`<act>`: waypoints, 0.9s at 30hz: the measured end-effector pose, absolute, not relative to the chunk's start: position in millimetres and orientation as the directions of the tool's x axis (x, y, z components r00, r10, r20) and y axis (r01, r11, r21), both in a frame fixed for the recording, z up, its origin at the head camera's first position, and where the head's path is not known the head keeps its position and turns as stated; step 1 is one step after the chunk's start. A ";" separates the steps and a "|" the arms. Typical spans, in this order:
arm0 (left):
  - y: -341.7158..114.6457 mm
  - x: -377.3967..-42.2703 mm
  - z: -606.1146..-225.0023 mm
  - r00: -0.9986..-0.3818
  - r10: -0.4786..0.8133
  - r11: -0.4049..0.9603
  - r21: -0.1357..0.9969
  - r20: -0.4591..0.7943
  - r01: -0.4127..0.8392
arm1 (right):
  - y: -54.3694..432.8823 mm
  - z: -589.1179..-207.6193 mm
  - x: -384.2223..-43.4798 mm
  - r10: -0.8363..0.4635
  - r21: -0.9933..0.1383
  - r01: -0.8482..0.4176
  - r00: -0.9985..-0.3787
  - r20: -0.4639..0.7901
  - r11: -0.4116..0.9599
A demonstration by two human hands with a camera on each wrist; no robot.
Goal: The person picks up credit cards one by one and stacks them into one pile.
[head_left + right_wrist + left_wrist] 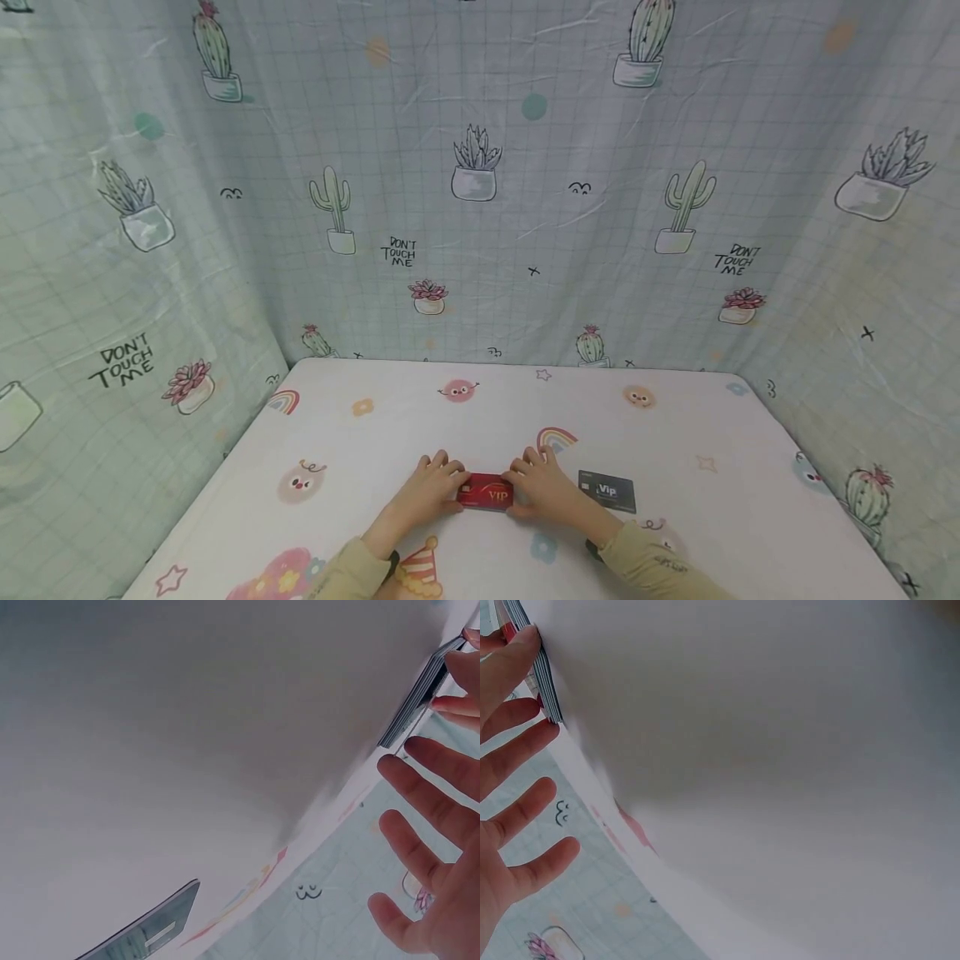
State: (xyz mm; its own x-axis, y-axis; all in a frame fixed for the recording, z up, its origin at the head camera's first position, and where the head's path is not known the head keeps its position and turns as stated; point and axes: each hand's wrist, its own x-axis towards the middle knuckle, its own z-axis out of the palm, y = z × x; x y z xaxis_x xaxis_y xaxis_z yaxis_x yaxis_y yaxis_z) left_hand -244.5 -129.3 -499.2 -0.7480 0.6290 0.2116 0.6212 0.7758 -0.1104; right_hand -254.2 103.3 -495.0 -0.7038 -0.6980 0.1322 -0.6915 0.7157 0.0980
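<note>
A small stack of cards (549,686) is between my two hands in front of me, with a red VIP card (486,492) on top. My left hand (426,490) pinches the stack's left end between thumb and forefinger, its other fingers spread in the left wrist view. At the right end my right hand (549,490) pinches the stack with thumb and fingertips. Seen from the right wrist, the stack (414,701) shows several thin layered edges. A dark grey VIP card (607,491) lies flat just right of my right hand.
The white table (420,433) carries printed faces, stars and rainbows. A curtain (540,217) with a cactus print hangs behind it and along both sides.
</note>
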 end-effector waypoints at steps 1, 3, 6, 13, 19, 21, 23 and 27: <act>-129.3 -244.6 -499.1 -0.747 0.630 0.775 -0.111 0.212 0.622 | 103.5 -495.4 -254.4 -0.700 0.101 -0.693 -0.702 0.130 0.714; -129.5 -244.7 -498.9 -0.745 0.633 0.773 -0.117 0.213 0.623 | 103.5 -496.3 -254.8 -0.702 0.104 -0.695 -0.700 0.128 0.712; -129.6 -244.3 -498.1 -0.745 0.633 0.773 -0.120 0.211 0.623 | 103.4 -496.4 -254.8 -0.703 0.102 -0.696 -0.701 0.123 0.711; -129.6 -243.9 -497.7 -0.745 0.634 0.773 -0.119 0.207 0.624 | 102.9 -493.5 -252.2 -0.704 0.099 -0.697 -0.700 0.123 0.710; -130.1 -243.7 -498.7 -0.747 0.632 0.774 -0.109 0.207 0.624 | 103.3 -493.8 -252.0 -0.703 0.094 -0.697 -0.700 0.125 0.711; -130.2 -243.5 -498.9 -0.749 0.631 0.774 -0.107 0.204 0.624 | 103.6 -494.6 -252.2 -0.702 0.091 -0.696 -0.702 0.122 0.712; -130.3 -243.0 -499.2 -0.750 0.630 0.775 -0.100 0.201 0.624 | 104.2 -495.8 -252.4 -0.700 0.091 -0.694 -0.704 0.118 0.714; -130.3 -242.0 -498.7 -0.756 0.624 0.779 -0.087 0.200 0.620 | 105.4 -497.8 -252.8 -0.697 0.092 -0.691 -0.707 0.120 0.717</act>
State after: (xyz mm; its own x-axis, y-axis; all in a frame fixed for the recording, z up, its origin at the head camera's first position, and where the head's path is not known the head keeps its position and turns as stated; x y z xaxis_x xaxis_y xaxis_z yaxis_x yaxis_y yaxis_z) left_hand -242.0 -130.3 -498.7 -0.7556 0.6238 0.1997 0.6203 0.7795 -0.0875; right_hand -252.8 105.4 -497.8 -0.7071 -0.6969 0.1199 -0.6909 0.7170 0.0925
